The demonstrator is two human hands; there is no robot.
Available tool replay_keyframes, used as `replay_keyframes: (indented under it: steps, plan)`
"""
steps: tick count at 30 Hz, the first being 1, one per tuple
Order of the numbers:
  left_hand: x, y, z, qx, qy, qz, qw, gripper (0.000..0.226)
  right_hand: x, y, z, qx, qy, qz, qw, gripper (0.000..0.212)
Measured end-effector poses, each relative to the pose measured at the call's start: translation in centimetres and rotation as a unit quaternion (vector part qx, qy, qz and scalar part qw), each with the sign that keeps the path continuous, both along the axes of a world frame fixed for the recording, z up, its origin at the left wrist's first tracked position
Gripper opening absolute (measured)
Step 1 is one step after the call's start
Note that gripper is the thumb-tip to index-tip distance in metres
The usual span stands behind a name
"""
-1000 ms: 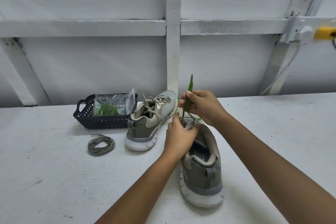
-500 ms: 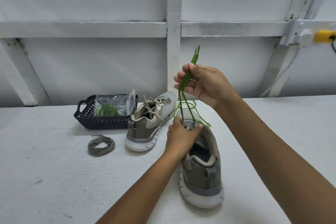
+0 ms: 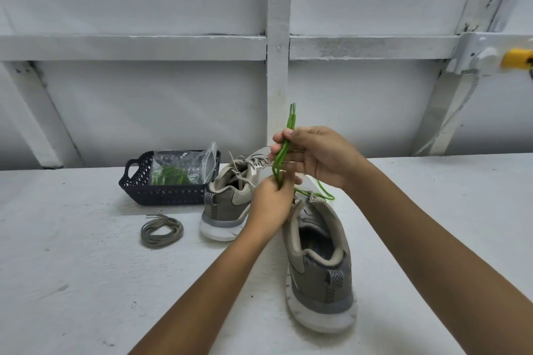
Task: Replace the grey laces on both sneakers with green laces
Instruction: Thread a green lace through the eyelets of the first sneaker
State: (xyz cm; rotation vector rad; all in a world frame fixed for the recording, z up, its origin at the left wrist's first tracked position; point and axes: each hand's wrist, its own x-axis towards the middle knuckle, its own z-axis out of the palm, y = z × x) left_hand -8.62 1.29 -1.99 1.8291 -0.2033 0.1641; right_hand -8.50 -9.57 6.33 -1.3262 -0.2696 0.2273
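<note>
A grey sneaker [image 3: 320, 265] stands near me, heel towards the camera, with a green lace [image 3: 284, 147] rising from its front eyelets. My right hand [image 3: 314, 157] holds both strands of that lace above the toe, the two tips sticking up past the fingers. My left hand [image 3: 271, 204] pinches the same strands lower down, just over the shoe's front. A loop of green lace [image 3: 324, 192] hangs to the right of the toe. The second sneaker [image 3: 233, 199] behind still carries grey laces. A coiled grey lace [image 3: 161, 230] lies on the table to the left.
A dark plastic basket [image 3: 164, 190] at the back left holds a clear bag with more green laces [image 3: 173, 174]. The white table [image 3: 72, 282] ends at a white framed wall. A yellow fitting [image 3: 516, 58] sits on the wall at far right.
My right hand first pulled the green lace upward, then came down a little. My left hand left the shoe's tongue area and now pinches the strands below the right hand.
</note>
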Motion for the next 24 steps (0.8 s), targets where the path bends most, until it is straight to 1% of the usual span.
replay_keyframes:
  steps: [1, 3, 4, 6, 7, 9, 11, 12, 14, 16, 18, 19, 21, 23, 24]
  plan:
    - [0.0, 0.3, 0.1, 0.004, 0.003, -0.015, 1.000, 0.035, 0.3, -0.2, -0.2, -0.031, -0.003, -0.006, 0.999, 0.025]
    - [0.0, 1.0, 0.1, 0.040, 0.009, -0.050, 0.998, 0.035, 1.0, -0.8, -0.8, -0.102, 0.003, -0.013, 0.995, 0.033]
    - [0.1, 1.3, 0.2, 0.050, 0.009, -0.063, 0.997, 0.036, 1.3, -1.2, -1.1, -0.162, -0.005, -0.021, 0.987, 0.037]
    - [0.1, 1.8, 0.5, 0.031, 0.012, -0.074, 0.997, 0.037, 1.8, -2.1, -1.8, -0.304, -0.037, -0.027, 0.951, 0.031]
    - [0.2, 2.0, 0.7, 0.012, 0.013, -0.074, 0.997, 0.037, 1.7, -2.7, -2.0, -0.357, -0.044, -0.012, 0.933, 0.029]
    - [0.5, 2.3, 1.1, -0.009, 0.004, -0.069, 0.998, 0.036, 1.4, -3.5, -2.8, -0.439, -0.049, 0.048, 0.896, 0.030]
    - [0.5, 2.2, 1.2, -0.021, -0.005, -0.071, 0.997, 0.036, 1.2, -3.6, -3.8, -0.514, -0.096, 0.087, 0.848, 0.036]
    - [0.4, 2.0, 1.1, -0.023, -0.012, -0.070, 0.997, 0.037, 1.3, -3.5, -4.4, -0.528, -0.129, 0.077, 0.836, 0.031]
    - [0.1, 1.6, 0.9, -0.023, -0.026, -0.062, 0.997, 0.037, 1.6, -3.1, -5.2, -0.530, -0.188, 0.031, 0.826, 0.010]
    - [-0.2, 0.9, 0.3, -0.032, -0.039, -0.052, 0.997, 0.031, 2.0, -2.8, -6.0, -0.539, -0.216, -0.028, 0.814, 0.015]
    - [-0.4, 0.2, -0.7, -0.025, -0.045, -0.031, 0.998, 0.012, 2.3, -2.8, -6.4, -0.547, -0.209, -0.099, 0.804, 0.016]
    - [-0.5, -0.1, -1.3, -0.021, -0.040, -0.018, 0.999, 0.007, 2.4, -2.8, -6.5, -0.540, -0.202, -0.129, 0.807, 0.017]
    - [-0.6, -0.6, -2.3, -0.032, 0.011, -0.001, 0.999, 0.029, 2.6, -2.8, -6.3, -0.512, -0.190, -0.163, 0.821, 0.019]
    - [-0.5, -0.8, -3.0, -0.039, 0.079, -0.004, 0.996, 0.045, 2.8, -2.8, -5.9, -0.471, -0.181, -0.166, 0.847, 0.021]
    - [-0.3, -0.9, -3.1, -0.029, 0.099, -0.013, 0.995, 0.051, 2.8, -2.7, -5.6, -0.444, -0.177, -0.167, 0.863, 0.020]
